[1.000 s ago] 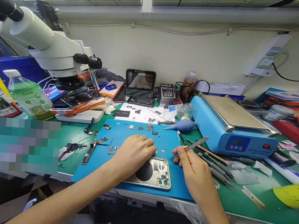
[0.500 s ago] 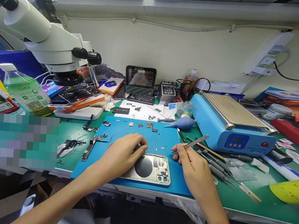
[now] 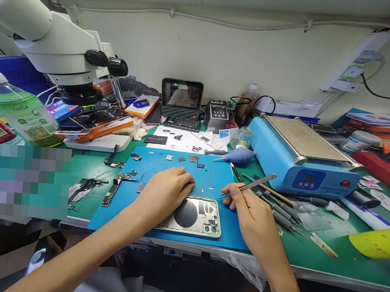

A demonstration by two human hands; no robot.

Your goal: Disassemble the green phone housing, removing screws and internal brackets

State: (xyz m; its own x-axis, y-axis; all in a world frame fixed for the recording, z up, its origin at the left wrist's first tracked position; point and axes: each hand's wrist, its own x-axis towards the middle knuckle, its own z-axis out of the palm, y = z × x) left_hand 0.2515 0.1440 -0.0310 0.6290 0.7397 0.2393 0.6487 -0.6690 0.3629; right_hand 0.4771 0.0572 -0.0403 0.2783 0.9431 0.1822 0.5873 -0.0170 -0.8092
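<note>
Phone housing lies gutted, inside up, on the blue mat at the near edge of the bench. My left hand rests curled on its upper left corner, pinning it, holding nothing. My right hand is pinched on the tweezers, tips hovering just above the frame's top right. I judge this the part-picking step; next needs a steady, precise lowering of the tips.
</note>
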